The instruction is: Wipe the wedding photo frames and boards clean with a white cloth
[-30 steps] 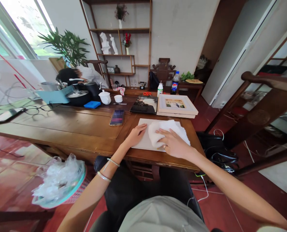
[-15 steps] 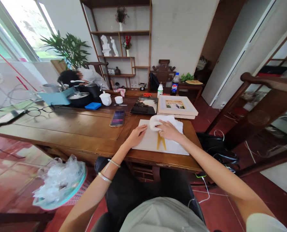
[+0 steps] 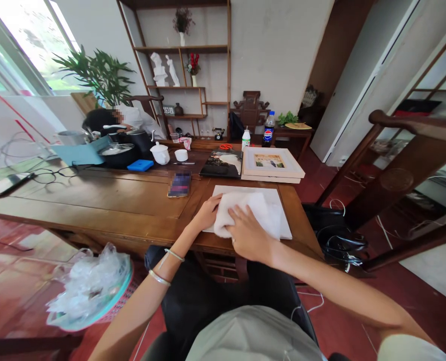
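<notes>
A white towel (image 3: 241,208) lies bunched and partly spread over a flat white board (image 3: 284,220) at the table's front edge. My right hand (image 3: 251,235) is on the towel, thumb and fingers pressing into it and holding it against the board. At the board's left side, my left hand (image 3: 208,211) rests with its fingers stretched forward, fingertips by the towel's edge. The towel and my right hand cover most of the board's middle, so the yellow shape on it is hidden.
Behind the board are a framed picture (image 3: 273,164) and a dark photo panel (image 3: 221,164). A phone (image 3: 179,184) lies to the left. Farther back stand a white teapot (image 3: 160,153) and a cola bottle (image 3: 269,129). A basket of plastic bags (image 3: 91,291) is on the floor; a wooden chair (image 3: 392,165) stands right.
My right hand has drawn the towel toward me and slightly left across the board, covering the yellow shape. My left hand stays at the board's left side.
</notes>
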{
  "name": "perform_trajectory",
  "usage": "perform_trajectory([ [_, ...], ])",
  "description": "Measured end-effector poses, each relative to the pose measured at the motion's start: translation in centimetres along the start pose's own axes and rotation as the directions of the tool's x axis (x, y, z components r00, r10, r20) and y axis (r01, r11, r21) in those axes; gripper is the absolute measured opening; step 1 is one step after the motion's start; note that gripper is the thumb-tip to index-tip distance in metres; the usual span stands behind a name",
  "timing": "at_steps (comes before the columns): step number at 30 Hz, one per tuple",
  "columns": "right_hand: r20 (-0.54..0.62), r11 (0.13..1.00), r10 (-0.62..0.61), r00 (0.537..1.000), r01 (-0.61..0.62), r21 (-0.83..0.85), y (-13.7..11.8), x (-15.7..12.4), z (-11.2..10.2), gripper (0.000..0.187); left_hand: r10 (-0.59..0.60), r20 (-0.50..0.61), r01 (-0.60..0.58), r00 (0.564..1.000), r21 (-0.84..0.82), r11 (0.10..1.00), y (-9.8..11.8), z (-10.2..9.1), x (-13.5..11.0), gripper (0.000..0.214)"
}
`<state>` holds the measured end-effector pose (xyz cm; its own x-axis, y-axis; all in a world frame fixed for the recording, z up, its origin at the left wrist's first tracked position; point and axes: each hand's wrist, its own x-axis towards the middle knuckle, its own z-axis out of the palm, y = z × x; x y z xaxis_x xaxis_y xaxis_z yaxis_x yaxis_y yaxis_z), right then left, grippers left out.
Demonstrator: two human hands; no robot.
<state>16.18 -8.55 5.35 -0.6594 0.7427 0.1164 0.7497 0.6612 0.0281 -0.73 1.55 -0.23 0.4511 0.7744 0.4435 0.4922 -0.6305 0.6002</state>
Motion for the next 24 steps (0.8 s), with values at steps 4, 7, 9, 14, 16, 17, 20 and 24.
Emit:
perform_trajectory([
  [4,0.035,0.994,-0.089,0.995,0.087,0.06,-0.9,-2.5,-1.3,0.038,-0.04,-0.02,0.04,0.999,0.012,0.999,-0.7,0.3,-0.1,0.042],
  [7,0.027,0.994,-0.059,0.998,0.057,0.092,0.7,-1.9,-1.4,0.039,-0.046,-0.016,0.046,0.999,0.026,0.999,-0.6,0.4,0.0,0.041],
  [9,0.026,0.995,-0.009,1.0,0.007,0.097,2.6,-0.7,-1.2,0.041,-0.043,-0.01,0.043,0.999,0.027,0.999,-0.3,0.3,0.0,0.039],
  [14,0.005,0.985,0.146,0.989,-0.146,0.088,7.0,3.8,-0.3,0.039,-0.056,-0.013,0.057,0.998,0.038,0.998,0.2,0.3,0.1,0.038],
  [16,-0.005,0.978,0.183,0.983,-0.182,0.104,7.8,5.7,-0.2,0.038,-0.058,-0.026,0.059,0.998,0.048,0.997,0.2,0.3,0.1,0.037],
  [17,-0.008,0.975,0.193,0.981,-0.191,0.114,7.9,6.7,-0.2,0.038,-0.061,-0.036,0.063,0.997,0.056,0.996,0.2,0.2,0.1,0.037],
  [20,-0.009,0.972,0.186,0.982,-0.183,0.146,7.6,9.6,-0.3,0.038,-0.06,-0.043,0.063,0.997,0.074,0.995,0.3,0.2,0.1,0.036],
  [24,0.004,0.974,0.12,0.993,-0.118,0.193,6.6,12.3,-0.4,0.035,-0.057,-0.022,0.059,0.998,0.089,0.994,0.4,0.0,0.1,0.033],
])
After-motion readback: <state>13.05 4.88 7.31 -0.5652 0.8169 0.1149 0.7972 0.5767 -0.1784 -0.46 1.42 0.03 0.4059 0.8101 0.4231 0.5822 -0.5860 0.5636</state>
